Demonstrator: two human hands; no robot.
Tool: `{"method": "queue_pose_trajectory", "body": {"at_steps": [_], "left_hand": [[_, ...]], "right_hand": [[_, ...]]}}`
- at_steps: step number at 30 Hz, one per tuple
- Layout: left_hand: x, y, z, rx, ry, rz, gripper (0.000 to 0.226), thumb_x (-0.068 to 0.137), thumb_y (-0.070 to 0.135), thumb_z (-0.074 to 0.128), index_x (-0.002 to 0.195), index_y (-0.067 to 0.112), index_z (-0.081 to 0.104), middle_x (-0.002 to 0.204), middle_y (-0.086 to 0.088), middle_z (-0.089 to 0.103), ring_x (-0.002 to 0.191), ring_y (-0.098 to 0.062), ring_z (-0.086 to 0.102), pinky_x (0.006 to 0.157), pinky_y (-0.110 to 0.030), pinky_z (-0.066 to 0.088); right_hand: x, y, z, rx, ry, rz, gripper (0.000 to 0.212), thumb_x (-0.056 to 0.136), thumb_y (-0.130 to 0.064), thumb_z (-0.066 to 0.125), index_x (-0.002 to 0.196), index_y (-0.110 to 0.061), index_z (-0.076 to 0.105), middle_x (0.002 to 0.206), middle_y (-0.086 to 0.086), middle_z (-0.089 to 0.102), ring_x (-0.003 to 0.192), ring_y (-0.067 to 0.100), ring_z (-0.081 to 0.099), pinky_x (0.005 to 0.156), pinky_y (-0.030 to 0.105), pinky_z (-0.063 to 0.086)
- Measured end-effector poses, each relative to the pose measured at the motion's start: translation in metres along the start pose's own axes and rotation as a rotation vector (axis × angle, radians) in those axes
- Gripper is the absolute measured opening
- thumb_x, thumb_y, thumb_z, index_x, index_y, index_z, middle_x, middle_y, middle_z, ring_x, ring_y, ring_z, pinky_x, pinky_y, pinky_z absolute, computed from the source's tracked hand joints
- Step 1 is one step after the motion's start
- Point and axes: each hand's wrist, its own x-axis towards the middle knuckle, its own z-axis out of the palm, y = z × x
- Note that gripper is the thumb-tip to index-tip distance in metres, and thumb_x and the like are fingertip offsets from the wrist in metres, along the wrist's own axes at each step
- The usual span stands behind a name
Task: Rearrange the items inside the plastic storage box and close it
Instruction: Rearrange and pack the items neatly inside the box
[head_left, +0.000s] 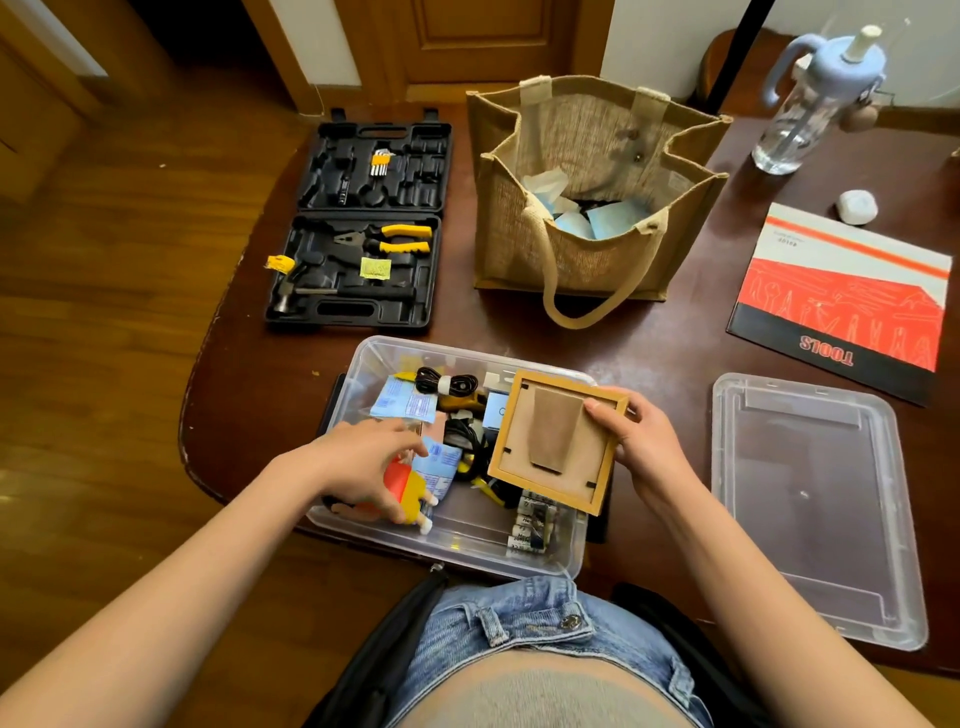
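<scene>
Now, bench (675, 343): dark brown, round-edged, carrying everything below.
Tote (592, 192): jute, upright at the far side, mouth open, blue and white packets inside, one handle drooping onto the bench.
Tool case (363, 223): black, lying open at the far left, with yellow-handled pliers, hex keys and a hammer in its moulded slots.
Lid (815, 509): clear plastic, flat on the bench to the right of the box, apart from it.
Box (457, 551): clear plastic, uncovered, at the near edge of the bench in front of the person; it holds blue-printed packets, coiled black cables, a row of small batteries along the near right wall and other small things too jumbled to name.
Booklet (841, 296): red, white and black, marked TOOLS, at the far right.
Bottle (810, 98): clear with a pale blue handled top and straw, standing at the far right corner.
Frame (556, 441): wooden, back side up with its stand flap showing, held tilted over the right half of the box.
Toy (410, 491): red and yellow, at the box's near left.
Right hand (639, 441): pinches the frame's right edge, thumb on the back.
Left hand (363, 457): reaches into the box, thumb and curled fingers gripping the toy.
</scene>
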Motion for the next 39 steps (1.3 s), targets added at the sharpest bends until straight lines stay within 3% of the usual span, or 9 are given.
{"method": "queue_pose_trajectory", "body": {"at_steps": [4,9,16,21,27,29,32,35,39], "left_hand": [[-0.002,-0.005,0.016,0.189,-0.122,0.021,0.090,0.066,0.048,0.077,0.140,0.043,0.025,0.141,0.005,0.031,0.128,-0.020,0.035,0.095,-0.037,0.036],[-0.003,-0.015,0.018,0.193,0.059,0.115,0.067,0.071,0.037,0.067,0.131,0.042,0.036,0.131,0.008,0.046,0.116,-0.014,0.045,0.087,-0.031,0.042],[-0.011,-0.025,-0.001,-0.703,0.500,0.002,0.051,0.075,0.045,0.073,0.119,0.049,0.048,0.112,0.016,0.057,0.101,-0.009,0.059,0.081,-0.026,0.049],[0.006,-0.005,0.001,-0.178,0.754,-0.478,0.050,0.086,0.054,0.056,0.126,0.025,0.048,0.118,-0.011,0.039,0.105,-0.030,0.046,0.078,-0.040,0.045],[0.008,0.015,0.001,-0.107,1.049,-0.304,0.032,0.086,0.031,0.064,0.116,0.021,0.056,0.120,-0.009,0.046,0.108,-0.027,0.045,0.088,-0.042,0.039],[0.008,0.023,0.005,-0.183,0.968,-0.113,0.020,0.088,0.028,0.061,0.108,0.022,0.060,0.104,0.001,0.054,0.096,-0.018,0.052,0.079,-0.031,0.042],[0.013,0.032,0.021,-0.268,0.515,0.019,0.014,0.092,0.027,0.056,0.103,0.025,0.064,0.092,0.009,0.063,0.085,-0.011,0.061,0.065,-0.023,0.044],[0.022,0.031,0.038,-0.021,0.144,0.078,0.021,0.090,0.018,0.056,0.106,0.023,0.068,0.106,0.003,0.068,0.095,-0.017,0.062,0.070,-0.025,0.043],[0.027,0.027,0.048,0.436,0.058,0.099,0.030,0.089,0.009,0.051,0.114,0.018,0.064,0.111,-0.005,0.065,0.101,-0.029,0.061,0.069,-0.030,0.038]], "right_hand": [[0.001,0.002,0.006,-0.027,-0.004,0.004,0.029,0.085,-0.022,0.067,0.113,-0.014,0.062,0.111,0.007,0.065,0.105,0.023,0.062,0.093,0.046,0.051],[0.003,0.005,0.010,-0.068,-0.004,-0.002,0.026,0.085,-0.024,0.068,0.109,-0.018,0.063,0.112,0.005,0.064,0.106,0.023,0.061,0.094,0.047,0.050],[0.003,0.008,0.013,-0.106,-0.012,-0.022,0.017,0.085,-0.024,0.068,0.102,-0.023,0.064,0.106,0.002,0.066,0.103,0.021,0.062,0.088,0.041,0.052],[0.002,0.008,0.019,-0.111,-0.033,-0.012,0.017,0.085,-0.023,0.068,0.101,-0.024,0.064,0.105,0.000,0.066,0.101,0.019,0.063,0.085,0.040,0.054],[-0.001,0.004,0.018,-0.130,-0.038,-0.030,0.014,0.085,-0.022,0.067,0.097,-0.028,0.062,0.103,-0.002,0.065,0.100,0.017,0.062,0.083,0.038,0.054],[-0.003,0.002,0.016,-0.126,-0.060,-0.029,0.016,0.086,-0.018,0.066,0.097,-0.029,0.062,0.104,0.000,0.064,0.101,0.020,0.061,0.088,0.042,0.053],[-0.006,-0.001,0.017,-0.101,-0.128,-0.026,0.024,0.086,-0.011,0.065,0.100,-0.030,0.063,0.108,0.002,0.062,0.104,0.022,0.061,0.088,0.042,0.053],[-0.008,-0.004,0.022,-0.081,-0.200,-0.023,0.029,0.088,-0.007,0.062,0.109,-0.027,0.063,0.111,0.004,0.060,0.105,0.023,0.060,0.081,0.035,0.054],[-0.012,-0.006,0.029,-0.077,-0.238,-0.020,0.033,0.089,-0.005,0.060,0.118,-0.022,0.061,0.114,0.005,0.060,0.106,0.022,0.059,0.090,0.040,0.053]]}}
